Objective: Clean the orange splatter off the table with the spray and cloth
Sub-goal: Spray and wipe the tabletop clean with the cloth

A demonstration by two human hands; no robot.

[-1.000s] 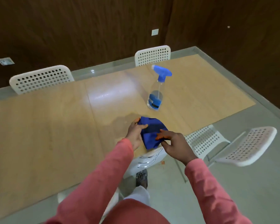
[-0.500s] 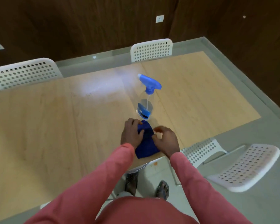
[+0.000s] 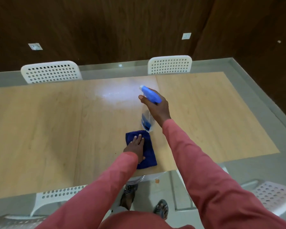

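The right grip (image 3: 155, 107) curls round the neck of the clear plastic spray bottle (image 3: 146, 120), just under its blue trigger head, the bottle's base on the smooth pale wood bench (image 3: 48, 129). Near it, closer to the person, the left grip (image 3: 135, 146) lies flat, fingers straight, on a soft folded dark-blue cloth (image 3: 149, 156).

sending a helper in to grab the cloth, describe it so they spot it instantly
On the long light wooden table, look at the near edge. Beside the clear spray bottle with the blue trigger head lies a flat dark blue cloth under the left hand: the only fabric there.
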